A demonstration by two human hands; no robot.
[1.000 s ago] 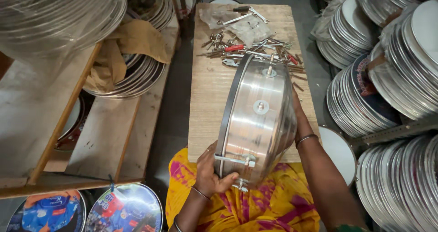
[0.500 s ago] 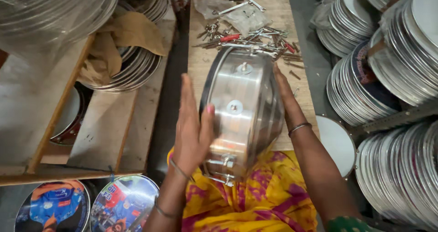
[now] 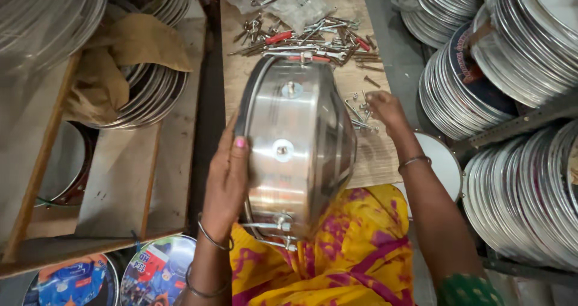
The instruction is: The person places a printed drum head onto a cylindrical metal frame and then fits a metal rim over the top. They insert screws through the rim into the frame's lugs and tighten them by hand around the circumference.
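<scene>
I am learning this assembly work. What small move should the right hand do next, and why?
Probably pinch one bolt from the board. The right hand rests at the loose bolts, while the left hand steadies the steel drum shell on edge, freeing the right to pick.

left hand (image 3: 226, 173) steadying steel drum shell (image 3: 295, 149), right hand (image 3: 385, 108) on small bolts (image 3: 360, 112), wooden board (image 3: 376, 155)

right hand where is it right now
In the head view the right hand is on the wooden board, right of the steel drum shell, at the small loose bolts.
</scene>
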